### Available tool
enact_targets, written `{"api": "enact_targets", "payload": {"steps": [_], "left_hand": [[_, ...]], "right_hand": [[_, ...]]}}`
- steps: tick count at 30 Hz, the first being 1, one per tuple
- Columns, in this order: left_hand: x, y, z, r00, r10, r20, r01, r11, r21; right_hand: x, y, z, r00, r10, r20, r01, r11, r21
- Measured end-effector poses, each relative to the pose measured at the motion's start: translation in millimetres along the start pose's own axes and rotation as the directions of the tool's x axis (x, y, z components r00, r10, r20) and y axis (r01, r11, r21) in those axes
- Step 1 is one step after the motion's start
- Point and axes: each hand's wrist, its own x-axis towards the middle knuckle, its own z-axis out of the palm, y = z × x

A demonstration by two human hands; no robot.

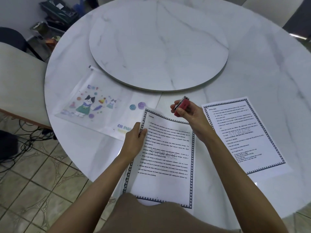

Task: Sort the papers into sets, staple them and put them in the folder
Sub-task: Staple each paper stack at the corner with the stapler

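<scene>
The left hand (134, 140) pinched the left edge of the near papers (165, 157), lifting their top off the tabletop (252, 64). The right hand (190, 115) gripped a red stapler (180, 105) just above their top edge. A second set (242, 133) lay to the right, the folder (101, 105) to the left.

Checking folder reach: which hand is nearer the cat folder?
Left. The left hand, pinching the paper set, sits at the near edge of the folder; the right hand, holding the stapler, is farther right.
</scene>
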Motion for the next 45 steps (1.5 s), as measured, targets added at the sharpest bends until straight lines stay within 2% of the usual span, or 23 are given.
{"api": "enact_targets", "payload": {"steps": [4,12,19,22,26,30,34,38,45], "left_hand": [[0,0,-1,0.998,-0.040,-0.044,0.040,0.999,0.007],[-5,5,-3,0.980,-0.098,-0.172,0.102,0.995,0.015],[-11,3,0,0.961,-0.005,-0.275,0.033,0.995,0.097],[-22,5,12,0.965,0.068,-0.253,-0.024,0.985,0.173],[-36,8,27,0.961,0.148,-0.232,-0.077,0.954,0.289],[-47,9,39,0.968,0.193,-0.160,-0.138,0.943,0.303],[-49,11,46,0.970,0.240,-0.051,-0.208,0.914,0.347],[-39,14,44,0.952,0.302,0.045,-0.296,0.876,0.380],[-24,29,43,0.940,0.332,0.074,-0.333,0.856,0.396]], "right_hand": [[-8,13,-10,0.998,0.052,-0.041,-0.052,0.999,0.002],[-26,40,-29,0.990,0.100,-0.098,-0.113,0.986,-0.127],[-35,52,-48,0.990,0.067,-0.127,-0.117,0.891,-0.439],[-39,55,-53,0.997,-0.006,-0.079,-0.043,0.802,-0.596],[-42,63,-54,0.997,-0.055,0.056,0.079,0.635,-0.768],[-48,70,-45,0.988,-0.073,0.132,0.151,0.516,-0.843],[-51,72,-38,0.982,-0.120,0.147,0.187,0.478,-0.859],[-53,63,-40,0.983,-0.175,0.048,0.132,0.509,-0.851],[-54,49,-73,0.980,-0.200,-0.009,0.088,0.469,-0.879]]}}
